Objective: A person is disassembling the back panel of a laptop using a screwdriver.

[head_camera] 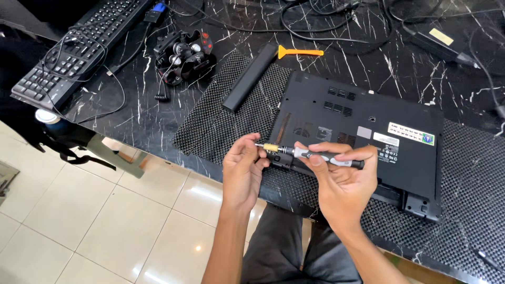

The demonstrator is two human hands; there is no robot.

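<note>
A grey-and-black screwdriver (315,156) is held level just above the near edge of an upturned black laptop (363,137), the right hand (344,181) closed around its handle while the left hand (243,171) pinches the brass bit end. The step appears to be seating or changing the bit; next the tip would need lining up with a screw in the base. A battery bar (248,78) and orange pry tool (300,52) lie behind on the mesh mat (221,126).

Laptop (363,137) on mat (221,121); battery (249,77) left, keyboard (79,47) far left.
</note>
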